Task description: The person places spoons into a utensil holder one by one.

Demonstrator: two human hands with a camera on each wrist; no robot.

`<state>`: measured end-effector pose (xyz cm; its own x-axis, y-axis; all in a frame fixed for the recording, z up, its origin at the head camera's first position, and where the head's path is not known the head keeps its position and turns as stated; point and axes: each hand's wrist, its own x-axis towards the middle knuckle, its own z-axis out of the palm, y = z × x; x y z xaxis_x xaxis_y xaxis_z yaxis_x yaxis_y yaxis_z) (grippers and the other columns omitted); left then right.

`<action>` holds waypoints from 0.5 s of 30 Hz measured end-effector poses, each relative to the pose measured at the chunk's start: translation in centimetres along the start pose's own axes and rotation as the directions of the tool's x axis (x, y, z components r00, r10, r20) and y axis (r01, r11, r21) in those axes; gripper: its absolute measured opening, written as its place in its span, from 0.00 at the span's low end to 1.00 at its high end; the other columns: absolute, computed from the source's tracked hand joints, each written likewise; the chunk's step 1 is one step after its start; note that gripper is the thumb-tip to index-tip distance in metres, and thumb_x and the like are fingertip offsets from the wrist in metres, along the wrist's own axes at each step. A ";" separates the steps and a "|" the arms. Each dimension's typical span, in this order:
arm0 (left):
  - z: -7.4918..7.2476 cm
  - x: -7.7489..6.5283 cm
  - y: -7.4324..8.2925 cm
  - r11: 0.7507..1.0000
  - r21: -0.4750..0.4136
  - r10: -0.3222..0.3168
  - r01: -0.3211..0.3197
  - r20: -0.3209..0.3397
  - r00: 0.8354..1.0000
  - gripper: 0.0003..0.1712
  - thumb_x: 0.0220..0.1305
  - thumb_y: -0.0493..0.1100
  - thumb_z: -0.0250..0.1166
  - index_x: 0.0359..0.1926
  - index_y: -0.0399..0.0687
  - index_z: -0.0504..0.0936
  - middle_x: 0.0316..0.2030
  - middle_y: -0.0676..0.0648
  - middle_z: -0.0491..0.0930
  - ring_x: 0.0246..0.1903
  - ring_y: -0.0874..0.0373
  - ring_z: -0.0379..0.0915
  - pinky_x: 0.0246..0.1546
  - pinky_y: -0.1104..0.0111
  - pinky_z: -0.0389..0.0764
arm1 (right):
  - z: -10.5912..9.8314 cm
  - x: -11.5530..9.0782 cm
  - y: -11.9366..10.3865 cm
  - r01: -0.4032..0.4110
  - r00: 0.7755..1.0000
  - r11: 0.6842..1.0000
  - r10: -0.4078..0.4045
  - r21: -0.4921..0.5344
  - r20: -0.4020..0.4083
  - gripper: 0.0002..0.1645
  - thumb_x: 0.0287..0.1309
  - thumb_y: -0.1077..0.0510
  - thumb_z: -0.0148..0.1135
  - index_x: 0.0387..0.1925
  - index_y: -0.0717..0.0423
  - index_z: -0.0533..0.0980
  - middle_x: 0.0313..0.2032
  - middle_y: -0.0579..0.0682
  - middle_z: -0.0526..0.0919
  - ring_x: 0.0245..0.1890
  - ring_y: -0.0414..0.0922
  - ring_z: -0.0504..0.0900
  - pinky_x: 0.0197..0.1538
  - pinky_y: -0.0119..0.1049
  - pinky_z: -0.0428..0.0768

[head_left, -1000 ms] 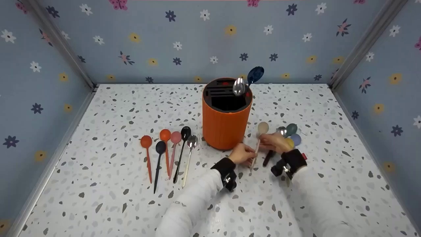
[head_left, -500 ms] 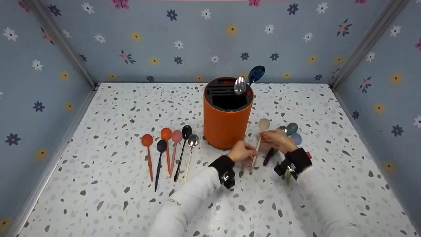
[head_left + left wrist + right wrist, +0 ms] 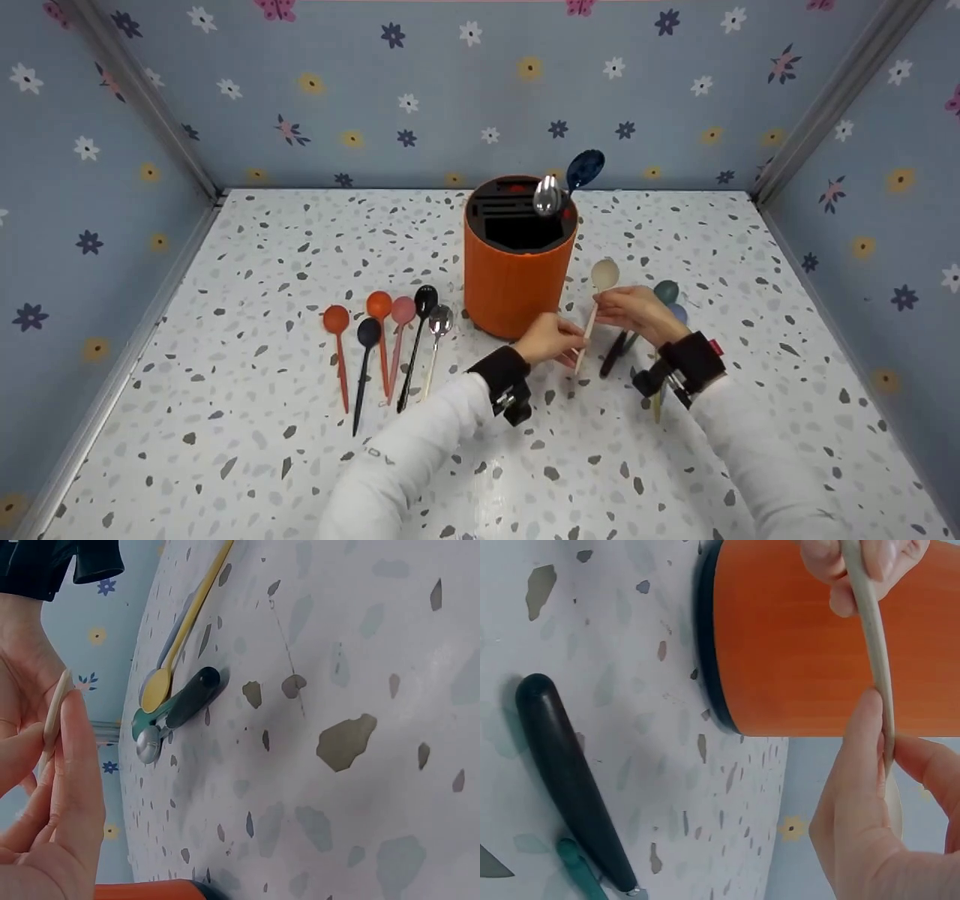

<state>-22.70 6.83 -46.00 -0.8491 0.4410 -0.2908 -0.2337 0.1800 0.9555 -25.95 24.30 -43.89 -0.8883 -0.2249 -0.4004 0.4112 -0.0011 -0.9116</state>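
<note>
A beige spoon [image 3: 605, 274] is held between both hands, its bowl pointing up and away, just right of the orange utensil holder [image 3: 514, 292]. My left hand [image 3: 551, 341] pinches the lower part of its handle. Higher up, close to the bowl, the thumb and fingers of my right hand [image 3: 639, 309] pinch it too. The right wrist view shows the handle [image 3: 874, 637] running from one hand to the other in front of the holder. Its bowl is mostly hidden there by the right hand. In the left wrist view, the handle [image 3: 54, 716] sits between fingertips, above the table.
A silver spoon [image 3: 547, 196] and a dark blue spoon [image 3: 586, 169] stand in the holder. Several spoons, among them a pink one [image 3: 403, 310], lie left. Right, partly behind the right hand, lie a green spoon [image 3: 666, 292], a yellow spoon [image 3: 156, 690] and a dark-handled utensil [image 3: 574, 780].
The beige spoon has risen slightly, its bowl shifting away and a little right, with both hands still on it. My right hand has moved up and right and now hides the yellow spoon's bowl.
</note>
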 end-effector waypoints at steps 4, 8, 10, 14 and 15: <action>-0.3 -0.4 0.7 1.000 0.021 0.011 -0.011 0.002 1.000 0.11 0.54 0.31 0.60 0.39 0.26 0.78 0.30 0.35 0.80 0.19 0.58 0.75 0.24 0.67 0.82 | 0.1 -0.2 -0.6 0.006 1.000 0.999 -0.006 -0.037 -0.009 0.17 0.59 0.66 0.49 0.47 0.75 0.64 0.31 0.49 0.78 0.32 0.41 0.79 0.44 0.32 0.79; -0.6 -0.9 1.4 0.998 0.052 0.027 -0.027 0.009 1.000 0.11 0.55 0.31 0.60 0.38 0.27 0.78 0.31 0.34 0.79 0.20 0.57 0.75 0.25 0.67 0.82 | 0.4 -0.5 -1.3 0.011 1.000 0.996 -0.013 -0.091 -0.017 0.19 0.59 0.65 0.49 0.49 0.76 0.65 0.35 0.51 0.76 0.34 0.41 0.79 0.47 0.33 0.77; -0.7 -1.1 1.8 0.997 0.069 0.041 -0.042 0.016 0.999 0.10 0.55 0.32 0.60 0.38 0.27 0.78 0.32 0.33 0.79 0.20 0.57 0.76 0.25 0.67 0.82 | 0.6 -0.7 -1.7 0.004 0.999 0.994 -0.007 -0.112 -0.031 0.22 0.59 0.64 0.48 0.52 0.77 0.63 0.37 0.53 0.75 0.36 0.42 0.78 0.47 0.33 0.77; -1.0 -1.6 2.4 0.995 0.080 0.059 -0.061 0.035 0.998 0.10 0.56 0.31 0.59 0.38 0.26 0.78 0.34 0.31 0.78 0.21 0.56 0.76 0.26 0.67 0.82 | 1.0 -1.0 -2.4 -0.006 0.999 0.990 0.000 -0.140 -0.044 0.24 0.60 0.63 0.49 0.54 0.76 0.62 0.41 0.55 0.73 0.38 0.42 0.77 0.48 0.32 0.76; -1.0 -1.7 2.6 0.994 0.084 0.064 -0.067 0.038 0.997 0.10 0.56 0.31 0.59 0.38 0.26 0.78 0.34 0.32 0.78 0.21 0.56 0.76 0.26 0.67 0.82 | 1.1 -1.1 -2.6 -0.002 0.999 0.990 -0.004 -0.142 -0.044 0.24 0.60 0.63 0.49 0.53 0.76 0.62 0.41 0.55 0.73 0.38 0.42 0.77 0.48 0.32 0.77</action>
<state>-22.38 5.64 -42.99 -0.8436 0.4847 -0.2308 -0.1360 0.2230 0.9653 -25.79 23.52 -41.01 -0.8980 -0.1823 -0.4004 0.3798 0.1381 -0.9147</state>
